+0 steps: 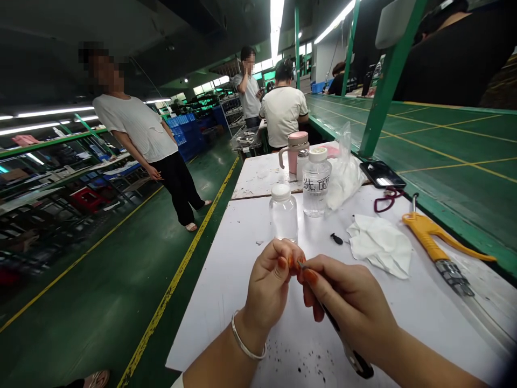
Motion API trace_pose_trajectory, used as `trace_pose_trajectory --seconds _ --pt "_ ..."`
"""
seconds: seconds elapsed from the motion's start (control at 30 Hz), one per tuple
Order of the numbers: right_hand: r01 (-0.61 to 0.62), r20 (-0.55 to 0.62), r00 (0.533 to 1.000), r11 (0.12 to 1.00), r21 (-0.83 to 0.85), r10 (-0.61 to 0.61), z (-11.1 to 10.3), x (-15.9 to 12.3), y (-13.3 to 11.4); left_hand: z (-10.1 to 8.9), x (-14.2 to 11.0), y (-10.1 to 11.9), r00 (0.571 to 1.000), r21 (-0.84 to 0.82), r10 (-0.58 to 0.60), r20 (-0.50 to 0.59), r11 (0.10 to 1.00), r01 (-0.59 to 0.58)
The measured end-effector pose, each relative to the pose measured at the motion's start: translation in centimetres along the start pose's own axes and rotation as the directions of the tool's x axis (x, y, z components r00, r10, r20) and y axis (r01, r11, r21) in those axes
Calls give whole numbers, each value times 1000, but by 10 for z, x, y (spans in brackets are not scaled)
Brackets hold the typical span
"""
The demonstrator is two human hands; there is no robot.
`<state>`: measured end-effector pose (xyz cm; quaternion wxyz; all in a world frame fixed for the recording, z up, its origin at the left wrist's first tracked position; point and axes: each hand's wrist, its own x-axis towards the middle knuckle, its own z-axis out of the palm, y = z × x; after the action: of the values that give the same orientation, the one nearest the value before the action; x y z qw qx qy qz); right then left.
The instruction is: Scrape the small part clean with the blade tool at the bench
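Left hand (269, 285) pinches a tiny part (292, 263), too small to make out; right hand (347, 304) grips a dark-handled pick (337, 328), its tip at those fingertips; farther off, a wipe (379, 245), an air gun (424, 234), a bottle (283, 215)

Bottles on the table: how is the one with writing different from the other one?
The marked bottle has black writing; the plain bottle has none. The marked bottle looks ridged; the plain bottle looks smoother. The marked bottle stands behind the plain bottle. Both are clear, upright and white-capped.
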<state>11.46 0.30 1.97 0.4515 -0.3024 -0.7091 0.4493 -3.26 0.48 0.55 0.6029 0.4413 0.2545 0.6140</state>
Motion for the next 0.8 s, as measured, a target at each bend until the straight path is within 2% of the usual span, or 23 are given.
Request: trace_pose_trajectory --seconds 0.33,0.8 --pt "-54 30 998 998 15 53 3 1 -4 1 0 -3 998 83 59 -30 995 -56" --pt "-103 37 994 995 -3 103 3 0 -6 -1 1 -7 983 155 177 49 971 -183"
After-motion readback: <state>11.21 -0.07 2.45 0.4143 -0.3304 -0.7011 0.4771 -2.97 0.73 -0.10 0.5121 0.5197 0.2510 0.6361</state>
